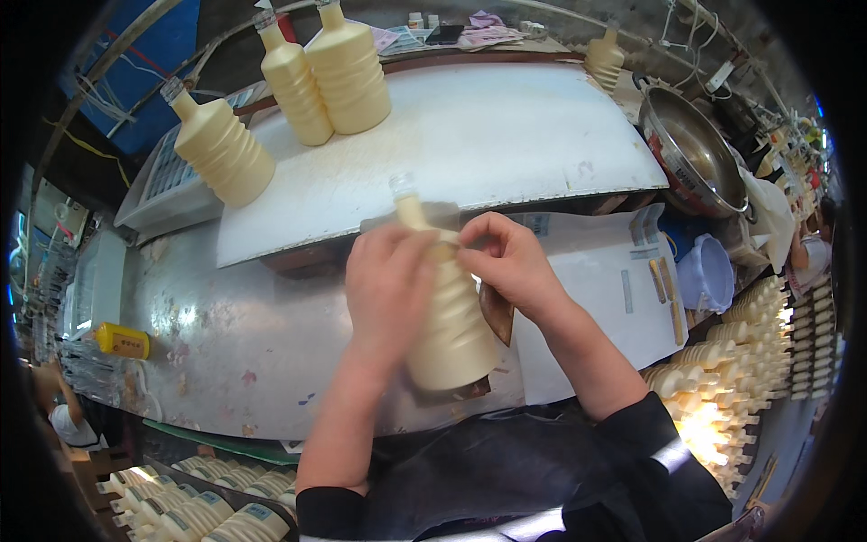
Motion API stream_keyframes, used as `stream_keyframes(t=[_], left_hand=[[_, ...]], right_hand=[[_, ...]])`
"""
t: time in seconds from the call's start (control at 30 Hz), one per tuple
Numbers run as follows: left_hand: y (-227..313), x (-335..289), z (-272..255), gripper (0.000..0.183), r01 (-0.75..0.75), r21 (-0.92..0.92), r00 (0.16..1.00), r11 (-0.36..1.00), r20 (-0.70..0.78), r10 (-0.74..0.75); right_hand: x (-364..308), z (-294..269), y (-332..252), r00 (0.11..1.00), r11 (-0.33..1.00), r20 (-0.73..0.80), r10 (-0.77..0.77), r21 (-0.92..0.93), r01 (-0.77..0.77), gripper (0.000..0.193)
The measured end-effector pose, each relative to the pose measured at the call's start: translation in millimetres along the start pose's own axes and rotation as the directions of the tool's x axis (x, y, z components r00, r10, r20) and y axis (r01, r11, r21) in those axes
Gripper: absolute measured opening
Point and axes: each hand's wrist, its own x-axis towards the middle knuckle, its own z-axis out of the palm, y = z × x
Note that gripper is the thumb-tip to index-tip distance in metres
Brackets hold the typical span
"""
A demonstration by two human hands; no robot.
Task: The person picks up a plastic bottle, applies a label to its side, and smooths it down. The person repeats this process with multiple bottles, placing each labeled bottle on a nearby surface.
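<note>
Metal worktable is topped by a raised white board across upper ctr of frame; three cream bottles are stood at upper L, w/ a metal pan at upper R. Ribbed bottle is shown at ctr, neck pointed toward top of frame. L hand is laid over its L side, fingers curved; blurred, so grip firmness can't be told. R hand: thumb & forefinger are pinched together by bottle's shoulder; whether anything's held btwn them can't be told. Lilac basin is seen at R, yellow container at far L.
</note>
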Motion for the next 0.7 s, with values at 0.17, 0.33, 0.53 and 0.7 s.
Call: stream_keyframes(t=[0.17, 0.33, 0.53, 0.7], left_hand=[[1, 6, 0, 0.026, -0.019, 0.041, 0.999, 0.999, 0.031, 0.017], [0, 6, 0, 0.026, -0.016, 0.052, 0.999, 0.998, 0.039, 0.014], [0, 13, 5, 0.024, 0.009, 0.029, 0.999, 1.000, 0.049, -0.010], [-5, 12, 12, 0.017, 0.055, -0.032, 0.998, 0.998, 0.003, -0.055]], right_hand=[[-9, 4, 4, 0.972, 0.959, -0.095, -0.217, -0.205, 0.194, 0.025], [-6, 6, -1, 0.991, 0.994, -0.103, -0.085, -0.077, 0.077, 0.018], [2, 8, 0, 0.984, 0.989, -0.125, -0.125, -0.097, 0.113, 0.014], [1, 13, 6, 0.953, 0.954, -0.150, -0.263, 0.105, 0.279, 0.014]])
